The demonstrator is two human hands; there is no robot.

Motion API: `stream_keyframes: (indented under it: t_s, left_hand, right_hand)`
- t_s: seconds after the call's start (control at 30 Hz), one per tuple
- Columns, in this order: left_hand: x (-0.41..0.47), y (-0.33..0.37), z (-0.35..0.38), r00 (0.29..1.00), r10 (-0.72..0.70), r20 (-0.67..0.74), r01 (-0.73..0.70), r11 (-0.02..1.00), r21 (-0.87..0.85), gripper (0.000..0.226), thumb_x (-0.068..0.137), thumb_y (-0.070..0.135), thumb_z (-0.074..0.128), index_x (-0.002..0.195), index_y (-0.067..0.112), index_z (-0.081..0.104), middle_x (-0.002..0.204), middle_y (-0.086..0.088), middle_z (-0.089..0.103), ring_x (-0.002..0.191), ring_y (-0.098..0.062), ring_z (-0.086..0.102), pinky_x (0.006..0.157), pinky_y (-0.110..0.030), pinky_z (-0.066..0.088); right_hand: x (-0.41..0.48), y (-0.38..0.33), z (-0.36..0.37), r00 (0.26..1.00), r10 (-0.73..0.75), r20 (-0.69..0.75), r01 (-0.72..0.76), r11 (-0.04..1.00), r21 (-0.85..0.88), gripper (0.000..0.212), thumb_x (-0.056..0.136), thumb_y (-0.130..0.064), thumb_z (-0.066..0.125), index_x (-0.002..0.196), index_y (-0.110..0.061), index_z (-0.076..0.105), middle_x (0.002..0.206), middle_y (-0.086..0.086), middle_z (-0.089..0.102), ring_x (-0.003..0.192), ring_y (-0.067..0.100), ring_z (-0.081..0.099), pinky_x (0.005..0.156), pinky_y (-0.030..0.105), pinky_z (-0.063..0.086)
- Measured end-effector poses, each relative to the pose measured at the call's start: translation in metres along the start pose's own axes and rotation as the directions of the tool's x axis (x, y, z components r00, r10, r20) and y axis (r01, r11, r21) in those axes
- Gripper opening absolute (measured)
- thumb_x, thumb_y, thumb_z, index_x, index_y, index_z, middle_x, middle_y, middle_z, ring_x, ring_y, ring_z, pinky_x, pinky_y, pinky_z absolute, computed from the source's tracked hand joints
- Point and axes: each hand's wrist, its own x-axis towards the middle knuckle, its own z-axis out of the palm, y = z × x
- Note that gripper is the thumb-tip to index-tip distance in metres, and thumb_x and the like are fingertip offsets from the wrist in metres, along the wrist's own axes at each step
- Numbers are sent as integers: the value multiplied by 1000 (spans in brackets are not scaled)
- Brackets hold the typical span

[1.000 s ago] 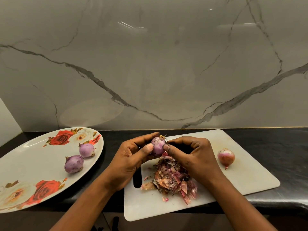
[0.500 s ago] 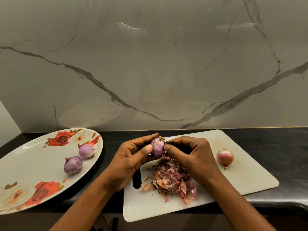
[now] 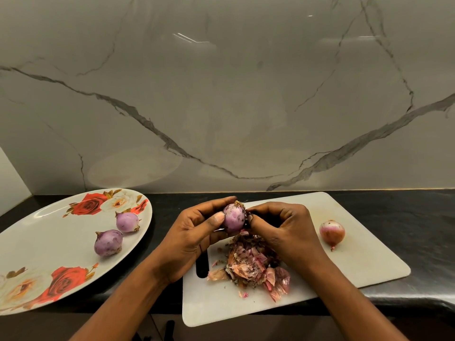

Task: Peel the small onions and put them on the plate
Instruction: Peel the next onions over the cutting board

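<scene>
Head camera is showing the left hand (image 3: 194, 232) gripping a small onion (image 3: 234, 217) between thumb and curled fingers, while the right hand (image 3: 283, 230) is pinching its other side. A pile of peels (image 3: 251, 264) is lying on the cutting board (image 3: 344, 274) just below both hands. An unpeeled onion (image 3: 332, 232) is sitting right of the right hand. A peeled onion (image 3: 108, 242) and a second peeled onion (image 3: 127, 222) are resting on the plate (image 3: 49, 232), left of the left hand.

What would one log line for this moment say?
step: peeling | left hand: grips held onion | right hand: pinches its skin | plate: two peeled onions | board: unpeeled onion, peel pile
</scene>
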Motion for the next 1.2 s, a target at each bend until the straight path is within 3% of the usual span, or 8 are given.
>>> stream_keyframes:
  t_s: [0.2, 0.37, 0.5, 0.63, 0.93, 1.2]
  left_hand:
    - [1, 0, 4, 998, 36, -44, -36, 999, 13, 42, 100, 18, 55, 142, 17, 60, 137, -6, 70, 128, -29, 67, 101, -39, 59]
    - [1, -1, 6, 994, 75, -83, -67, 993, 98, 41, 97, 24, 58, 137, 24, 65, 133, 1, 73, 123, -25, 69, 98, -37, 60]
    - [-2, -2, 6, 993, 97, -60, -85, 983, 165, 53, 90, 15, 72, 142, 21, 62, 132, 0, 74, 123, -22, 70, 102, -34, 58]
    - [-3, -4, 5, 990, 129, -53, -113, 965, 237, 55, 91, 10, 74, 143, 20, 61, 135, 2, 72, 128, -19, 67, 102, -32, 57]
    - [-4, -4, 3, 992, 122, -17, -114, 960, 257, 53, 91, 7, 73, 142, 18, 62, 135, 4, 72, 129, -15, 66, 98, -25, 57]
    - [-2, -6, 2, 994, 111, -15, -106, 973, 206, 54, 89, 11, 73, 141, 17, 62, 136, 0, 72, 130, -20, 66, 103, -33, 57]
  right_hand:
    - [-2, -2, 0, 1000, 2, 14, -3, 999, 48, 24, 91, -19, 80, 115, -18, 81, 102, -9, 81, 97, 10, 77, 85, 36, 65]
    - [-1, -4, 0, 1000, -30, -2, 30, 1000, -4, 27, 85, -25, 85, 111, -22, 82, 99, -12, 81, 95, 7, 77, 83, 32, 65]
    - [-2, -4, -1, 999, -32, 0, 32, 999, 26, 23, 85, -25, 85, 107, -19, 83, 96, -10, 81, 90, 8, 78, 80, 32, 65]
    - [-1, -4, -1, 1000, 0, 14, -1, 998, 55, 22, 87, -25, 83, 107, -17, 83, 95, -8, 82, 89, 10, 78, 79, 35, 65]
    - [-1, -5, -2, 999, 33, 25, -34, 999, 23, 10, 89, -20, 82, 98, -20, 84, 85, -9, 81, 81, 12, 78, 75, 35, 66]
    - [0, -5, 0, 1000, -18, -22, 17, 998, -58, 12, 87, -13, 80, 96, -21, 84, 84, -11, 80, 79, 10, 77, 73, 30, 65]
